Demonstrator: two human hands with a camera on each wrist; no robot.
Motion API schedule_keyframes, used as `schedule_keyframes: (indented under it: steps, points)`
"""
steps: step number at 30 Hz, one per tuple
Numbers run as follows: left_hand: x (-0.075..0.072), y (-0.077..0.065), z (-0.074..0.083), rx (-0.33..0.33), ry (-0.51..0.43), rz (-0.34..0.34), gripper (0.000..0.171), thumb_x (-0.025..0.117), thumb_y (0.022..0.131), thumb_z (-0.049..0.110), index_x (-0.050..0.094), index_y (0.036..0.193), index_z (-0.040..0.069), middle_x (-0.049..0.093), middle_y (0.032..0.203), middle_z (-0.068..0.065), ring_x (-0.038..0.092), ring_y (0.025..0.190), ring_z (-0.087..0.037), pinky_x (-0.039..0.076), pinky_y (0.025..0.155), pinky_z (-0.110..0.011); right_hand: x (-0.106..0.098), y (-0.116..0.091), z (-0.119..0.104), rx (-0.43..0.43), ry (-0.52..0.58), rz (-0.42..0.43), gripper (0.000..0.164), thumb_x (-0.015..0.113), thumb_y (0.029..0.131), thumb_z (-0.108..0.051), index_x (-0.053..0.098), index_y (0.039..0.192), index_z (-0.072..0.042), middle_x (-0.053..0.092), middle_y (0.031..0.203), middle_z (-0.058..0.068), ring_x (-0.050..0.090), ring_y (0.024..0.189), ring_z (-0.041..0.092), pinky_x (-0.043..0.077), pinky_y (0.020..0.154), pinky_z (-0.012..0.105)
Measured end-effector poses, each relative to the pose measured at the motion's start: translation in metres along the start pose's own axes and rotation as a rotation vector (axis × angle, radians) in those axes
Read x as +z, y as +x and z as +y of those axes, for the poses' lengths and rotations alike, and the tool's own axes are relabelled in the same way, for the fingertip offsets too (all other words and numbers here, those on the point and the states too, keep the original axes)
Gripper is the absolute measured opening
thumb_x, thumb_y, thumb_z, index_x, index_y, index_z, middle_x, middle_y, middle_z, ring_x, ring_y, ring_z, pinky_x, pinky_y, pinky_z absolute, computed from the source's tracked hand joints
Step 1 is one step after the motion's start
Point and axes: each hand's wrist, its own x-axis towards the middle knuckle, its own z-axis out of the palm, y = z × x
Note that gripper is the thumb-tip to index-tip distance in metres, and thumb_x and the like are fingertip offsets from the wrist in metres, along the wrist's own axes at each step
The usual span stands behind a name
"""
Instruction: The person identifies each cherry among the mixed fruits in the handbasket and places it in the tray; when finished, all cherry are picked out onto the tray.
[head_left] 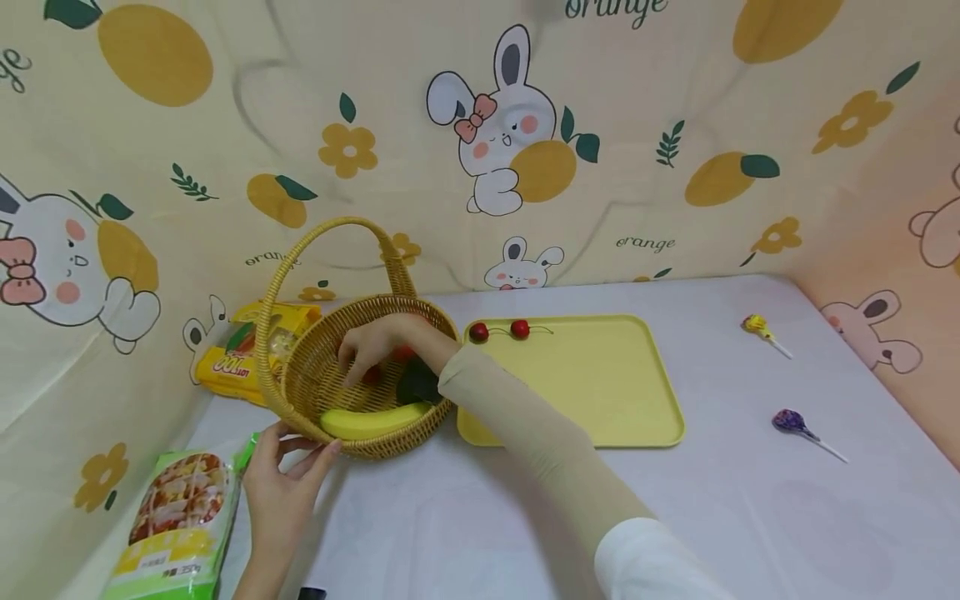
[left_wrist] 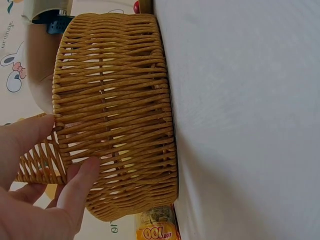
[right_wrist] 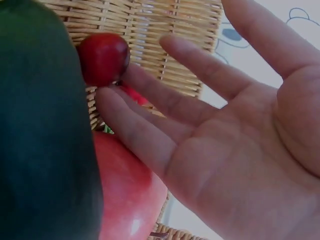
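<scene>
A wicker basket [head_left: 311,367] with a tall handle stands left of the tray. At its near-left rim, my left hand [head_left: 288,483] grips the edge, the thumb [left_wrist: 82,187] against the outer wall. My right hand [head_left: 386,337] reaches inside over the rim. In the right wrist view its fingers are loosely extended, fingertips beside a dark red cherry [right_wrist: 103,59]; whether they touch it I cannot tell. Another small red thing [right_wrist: 134,95] is partly hidden behind the fingers. The basket also holds a banana [head_left: 371,422], a dark green rounded thing [head_left: 417,383] and a pinkish-red round fruit [right_wrist: 125,185].
Two cherries [head_left: 520,329] lie at the back left of a yellow tray [head_left: 570,392]. Two lollipops, one yellow [head_left: 757,325] and one purple [head_left: 791,421], lie at the right. A yellow snack bag [head_left: 232,367] and a green-white food package [head_left: 176,517] are at the left.
</scene>
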Motion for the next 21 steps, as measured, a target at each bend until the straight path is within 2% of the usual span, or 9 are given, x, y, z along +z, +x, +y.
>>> schedule_keyframes:
  steps: [5,11,16,21]
  points:
    - [-0.0001,0.0001,-0.0006,-0.012,0.017,-0.004,0.05,0.083,0.076,-0.009,0.058,0.118,-0.006,0.055,0.107,-0.001,0.061,0.09,-0.007,0.06,0.073,-0.015,0.0037,0.0022,0.0019,0.005,0.093,-0.069,0.038,0.064,0.099,-0.022,0.061,0.131,-0.002,0.053,0.125,0.005,0.054,0.11,0.014,0.055,0.101,0.037]
    - [0.0004,-0.0003,-0.0009,-0.018,0.036,-0.003,0.05,0.083,0.076,-0.007,0.058,0.118,-0.006,0.056,0.108,-0.002,0.06,0.09,-0.006,0.06,0.072,-0.014,0.0071,0.0057,0.0048,0.012,0.093,-0.17,0.042,0.068,0.097,-0.021,0.06,0.133,-0.002,0.056,0.124,0.004,0.058,0.108,0.012,0.057,0.096,0.032]
    - [0.0001,-0.0008,0.0009,-0.023,0.032,-0.004,0.049,0.083,0.076,-0.007,0.058,0.118,-0.006,0.056,0.107,-0.003,0.06,0.09,-0.006,0.06,0.072,-0.014,0.0077,0.0058,0.0058,0.053,0.196,-0.204,0.048,0.071,0.094,-0.016,0.056,0.138,-0.003,0.055,0.125,0.004,0.06,0.11,0.017,0.058,0.097,0.036]
    - [-0.0001,-0.0002,0.0019,-0.026,0.026,-0.005,0.049,0.082,0.076,-0.007,0.058,0.118,-0.006,0.056,0.107,-0.002,0.061,0.09,-0.006,0.06,0.072,-0.014,0.0068,0.0063,0.0067,0.047,0.205,-0.228,0.047,0.071,0.093,-0.012,0.057,0.136,-0.002,0.058,0.12,0.006,0.063,0.104,0.018,0.058,0.097,0.033]
